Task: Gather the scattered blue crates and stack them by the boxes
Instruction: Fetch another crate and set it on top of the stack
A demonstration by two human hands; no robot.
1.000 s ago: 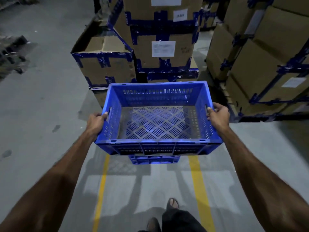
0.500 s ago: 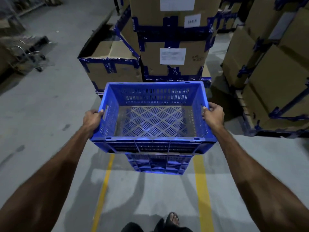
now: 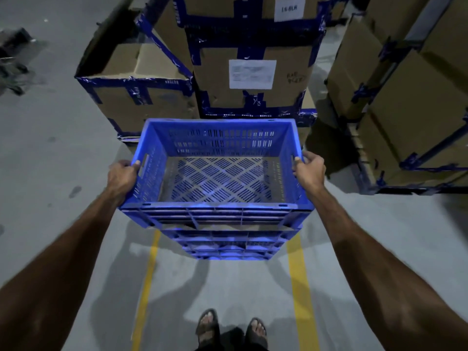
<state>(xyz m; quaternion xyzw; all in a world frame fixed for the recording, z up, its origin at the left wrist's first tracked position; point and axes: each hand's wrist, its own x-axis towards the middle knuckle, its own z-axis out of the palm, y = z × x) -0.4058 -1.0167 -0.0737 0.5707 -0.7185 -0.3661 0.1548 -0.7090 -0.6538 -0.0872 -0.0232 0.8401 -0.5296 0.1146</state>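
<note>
Two sandalled feet are standing at the near edge on a grey floor, between two yellow lines that are running away toward the boxes. Both bare forearms are reaching forward, well apart. The left hand is gripping the left rim of a blue crate, fingers curling over the edge beside the handle slot; the right hand is gripping the right rim the same way. The crate is sitting level, open side up, its slotted bottom showing. Directly under it more blue crates are showing, stacked on the floor between the lines; whether the held crate is touching them cannot be told. Just beyond the crate, cardboard boxes bound with blue tape are standing, one bearing a white label. A lower box is sitting to their left, and more boxes are piling up at the far right.
</note>
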